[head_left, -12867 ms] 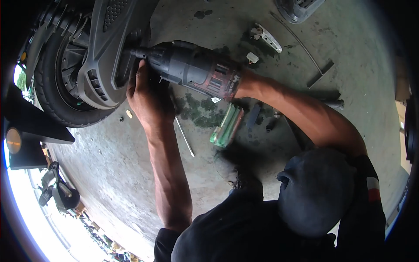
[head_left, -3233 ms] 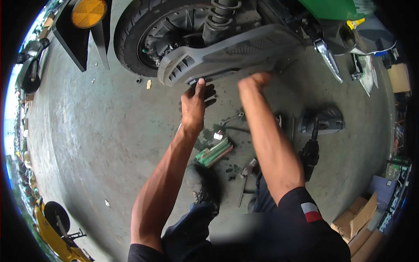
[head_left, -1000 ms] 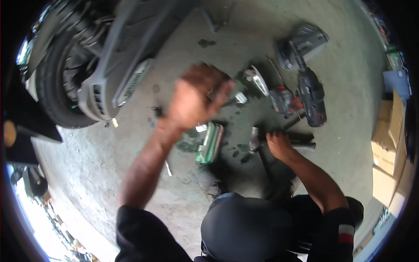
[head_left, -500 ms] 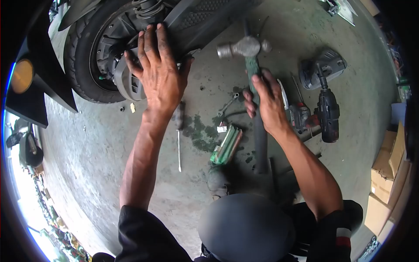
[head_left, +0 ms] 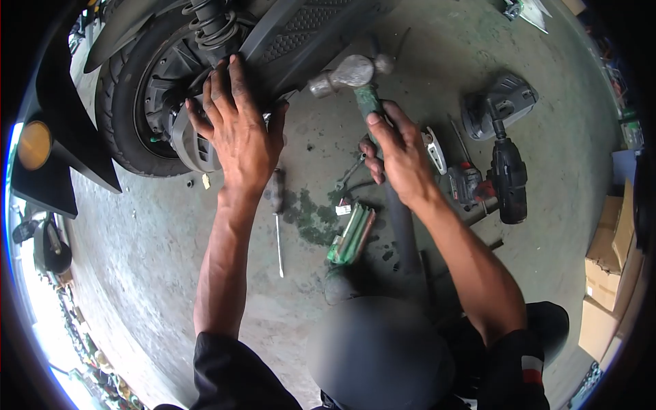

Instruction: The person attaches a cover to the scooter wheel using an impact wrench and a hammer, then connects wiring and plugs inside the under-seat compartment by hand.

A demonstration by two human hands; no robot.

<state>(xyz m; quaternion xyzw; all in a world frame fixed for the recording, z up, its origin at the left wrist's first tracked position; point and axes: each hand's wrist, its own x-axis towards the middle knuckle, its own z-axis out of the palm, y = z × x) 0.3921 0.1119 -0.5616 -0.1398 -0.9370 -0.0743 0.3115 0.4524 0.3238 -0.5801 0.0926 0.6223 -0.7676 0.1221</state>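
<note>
My left hand (head_left: 236, 140) lies with its fingers spread over the grey plastic side cover (head_left: 294, 41) of a scooter, beside the rear wheel (head_left: 126, 109). My right hand (head_left: 400, 147) is wrapped round the handle of a hammer (head_left: 354, 72). The hammer's metal head is raised just right of the cover and does not touch it. Below the left hand a screwdriver (head_left: 279, 225) lies on the floor. A green bundle in clear wrap (head_left: 352, 234) and a wrench (head_left: 350, 174) lie between my forearms.
A black power driver (head_left: 510, 181) with a long socket lies at the right, near a grey plastic part (head_left: 506, 102) and a red-black tool (head_left: 466, 183). Cardboard boxes (head_left: 605, 280) stand at the far right. A black panel with an orange reflector (head_left: 35, 146) juts in at the left.
My right hand, empty at the floor a second ago, took hold of the hammer and has since brought it left toward the cover. My left hand moved from mid-air onto the cover.
</note>
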